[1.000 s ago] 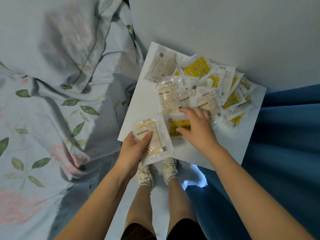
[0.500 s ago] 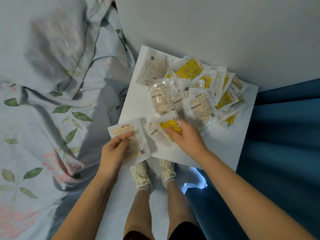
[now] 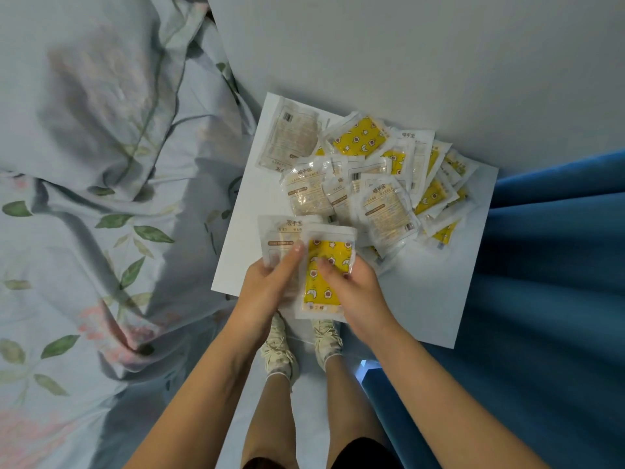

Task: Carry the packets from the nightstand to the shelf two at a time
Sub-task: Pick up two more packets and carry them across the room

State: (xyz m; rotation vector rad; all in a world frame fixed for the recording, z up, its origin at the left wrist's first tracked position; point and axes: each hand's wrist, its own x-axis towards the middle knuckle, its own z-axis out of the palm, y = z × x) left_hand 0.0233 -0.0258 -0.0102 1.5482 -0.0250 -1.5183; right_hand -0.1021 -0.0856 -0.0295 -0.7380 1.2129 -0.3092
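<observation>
Nearest to you are your bare legs and your pale lace-up shoes [image 3: 279, 346], standing on the floor between the bed and a blue curtain [image 3: 548, 299].

Just above them your two hands meet over the near edge of the white nightstand table [image 3: 433, 299]. Your left hand [image 3: 267, 292] grips a beige hand-warmer packet [image 3: 280, 231], thumb laid up across its front and the other fingers curled behind it. Your right hand [image 3: 355, 292] pinches a yellow star-patterned packet [image 3: 326, 275], thumb pressed on its printed face and the fingers [image 3: 351, 265] wrapped round its right edge. The yellow packet overlaps the beige one, covering its right side, and both are held upright over the table's front edge rather than lying on it.

Beyond your hands, the remaining packets lie in a loose overlapping heap [image 3: 382, 184] across the middle and far right of the table. Beige ones sit toward the left and centre, yellow patterned ones fan out along the right and back. One beige packet [image 3: 291, 137] lies at the far left corner, slightly apart at the heap's edge.

To your left, a rumpled pale-blue duvet [image 3: 101, 198] printed with green leaves and pink flowers covers the bed, right up against the table's side. A plain pale wall [image 3: 406, 45] rises behind the table.
</observation>
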